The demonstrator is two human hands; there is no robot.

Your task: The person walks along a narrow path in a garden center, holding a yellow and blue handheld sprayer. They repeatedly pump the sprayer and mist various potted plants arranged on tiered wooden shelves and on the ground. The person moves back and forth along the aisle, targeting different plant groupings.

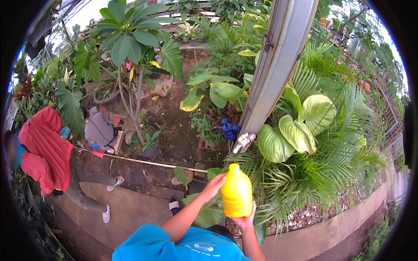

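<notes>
A yellow plastic bottle (236, 192) stands upright in front of my blue shirt, its yellow cap at the top and printed writing low on its side. My left hand (215, 185) grips the bottle's upper left side near the shoulder. Under the base and along the lower right edge, my right hand (245, 218) supports it. Parts of the fingers on both hands are hidden behind the bottle. Just beyond it, a white tap or valve fitting (245, 140) sits against a metal post (277, 65), beside a blue plastic fitting (229, 129).
A person in a red jacket (49, 153) stands at the left on the concrete path (130, 202). A long thin pole (156, 164) lies along the bed's edge. Palm fronds (294, 182) and broad leaves (276, 143) crowd the right. A potted tree (134, 111) rises at upper left.
</notes>
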